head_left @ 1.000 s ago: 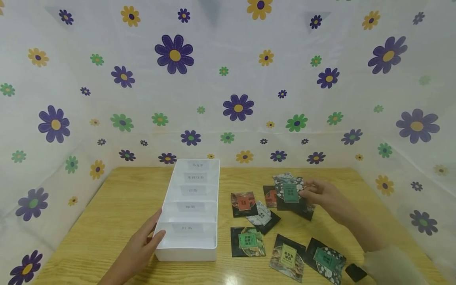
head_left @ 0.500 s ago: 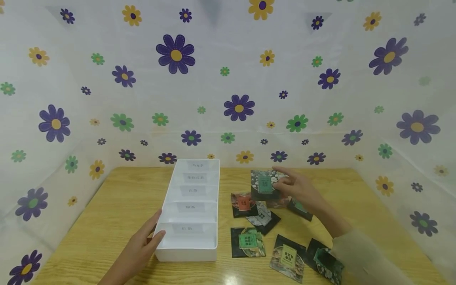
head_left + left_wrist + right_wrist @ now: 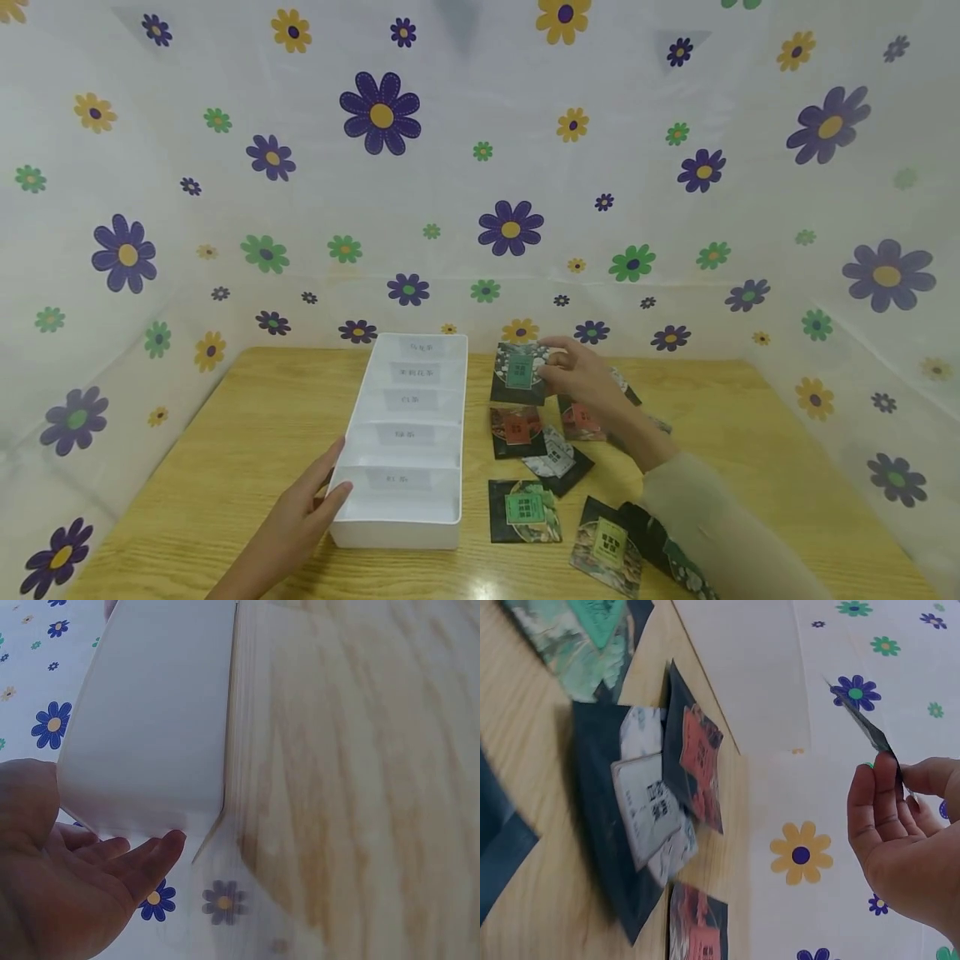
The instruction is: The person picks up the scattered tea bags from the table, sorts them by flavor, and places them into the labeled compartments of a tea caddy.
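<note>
In the head view, my left hand (image 3: pixel 303 508) holds the near left corner of a white divided box (image 3: pixel 396 535), thumb at the rim and fingers against its side. The left wrist view shows the fingertips touching the box wall (image 3: pixel 150 712). My right hand (image 3: pixel 588 379) pinches the right edge of a black tea sachet (image 3: pixel 519 372) with a green label and white flowers, raised above the table right of the box. In the right wrist view, this sachet (image 3: pixel 866 724) appears edge-on between thumb and fingers. Below it lies a red-labelled sachet (image 3: pixel 517 429).
More sachets lie on the wooden table (image 3: pixel 285 417): white-labelled (image 3: pixel 558 458), green-labelled (image 3: pixel 523 510), yellow-labelled (image 3: pixel 609 546) and another red-labelled one (image 3: pixel 581 419). The right forearm partly covers others. A flower-printed curtain (image 3: pixel 450 167) stands behind and at the sides.
My right hand has carried the green-labelled, flowered sachet left, from above the other sachets toward the box. The left hand has kept its place at the box corner.
</note>
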The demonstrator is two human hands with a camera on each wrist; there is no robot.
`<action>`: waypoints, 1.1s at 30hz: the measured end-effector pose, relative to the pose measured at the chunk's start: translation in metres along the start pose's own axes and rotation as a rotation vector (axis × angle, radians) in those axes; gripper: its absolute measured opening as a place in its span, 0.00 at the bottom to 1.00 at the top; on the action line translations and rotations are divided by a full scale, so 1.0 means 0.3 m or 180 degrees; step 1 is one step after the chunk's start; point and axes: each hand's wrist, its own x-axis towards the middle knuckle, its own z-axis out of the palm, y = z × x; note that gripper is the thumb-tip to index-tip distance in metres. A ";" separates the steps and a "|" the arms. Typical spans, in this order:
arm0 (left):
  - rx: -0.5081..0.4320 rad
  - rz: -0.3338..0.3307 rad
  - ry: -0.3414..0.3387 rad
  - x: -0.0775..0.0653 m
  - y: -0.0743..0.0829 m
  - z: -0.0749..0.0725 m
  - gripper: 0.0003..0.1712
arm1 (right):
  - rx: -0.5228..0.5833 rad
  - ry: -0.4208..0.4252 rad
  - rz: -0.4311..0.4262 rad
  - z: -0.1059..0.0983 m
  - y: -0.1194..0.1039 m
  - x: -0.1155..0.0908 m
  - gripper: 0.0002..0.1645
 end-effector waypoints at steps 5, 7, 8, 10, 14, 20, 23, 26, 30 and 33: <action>-0.0061 0.0004 -0.0009 0.001 0.001 0.000 0.36 | 0.0202 0.0005 0.0018 0.048 -0.024 0.054 0.33; -0.0085 0.0013 -0.0005 0.002 0.002 0.000 0.36 | 0.0267 -0.0001 0.0010 0.068 -0.038 0.073 0.33; -0.0091 0.0018 -0.0005 0.002 0.001 0.000 0.36 | 0.0287 -0.0012 -0.0015 0.077 -0.043 0.083 0.33; -0.0095 0.0018 -0.0005 0.002 0.001 0.001 0.36 | 0.0300 -0.0042 -0.0057 0.095 -0.051 0.103 0.33; -0.0053 -0.0029 -0.0009 0.002 -0.002 0.000 0.36 | 0.0234 -0.0099 -0.0110 0.129 -0.057 0.144 0.32; -0.0059 -0.0061 0.0003 0.001 -0.008 0.004 0.37 | 0.0266 -0.0049 -0.0010 0.176 -0.072 0.201 0.32; -0.0083 -0.0004 0.0018 -0.001 -0.009 0.004 0.36 | 0.0278 0.0011 0.0016 0.203 -0.077 0.227 0.31; -0.0092 0.0044 0.0034 -0.004 -0.008 0.003 0.35 | 0.0293 0.0061 0.0045 0.228 -0.080 0.245 0.30; -0.0057 0.0028 0.0024 -0.003 -0.006 0.003 0.36 | 0.0308 0.0091 0.0076 0.259 -0.073 0.263 0.27; -0.0018 -0.0046 -0.0036 -0.001 -0.004 0.001 0.37 | 0.0252 0.0089 0.0029 0.282 -0.060 0.274 0.26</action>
